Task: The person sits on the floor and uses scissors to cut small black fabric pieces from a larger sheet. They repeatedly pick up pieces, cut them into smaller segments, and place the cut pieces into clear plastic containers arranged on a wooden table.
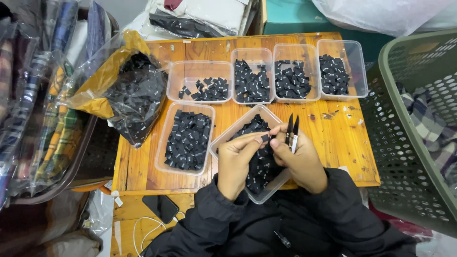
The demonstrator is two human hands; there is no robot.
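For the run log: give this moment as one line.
left hand: pinching label | right hand: holding snips | both over tray | table

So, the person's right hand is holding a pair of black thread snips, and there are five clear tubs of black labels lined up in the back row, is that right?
Not quite: the head view shows four clear tubs of black labels in the back row, not five. The right hand does hold the black thread snips.

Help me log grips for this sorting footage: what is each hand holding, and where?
The right hand holds small black thread snips by the handle, blades pointing up. The left hand pinches a small black label at its edge between thumb and fingertip.
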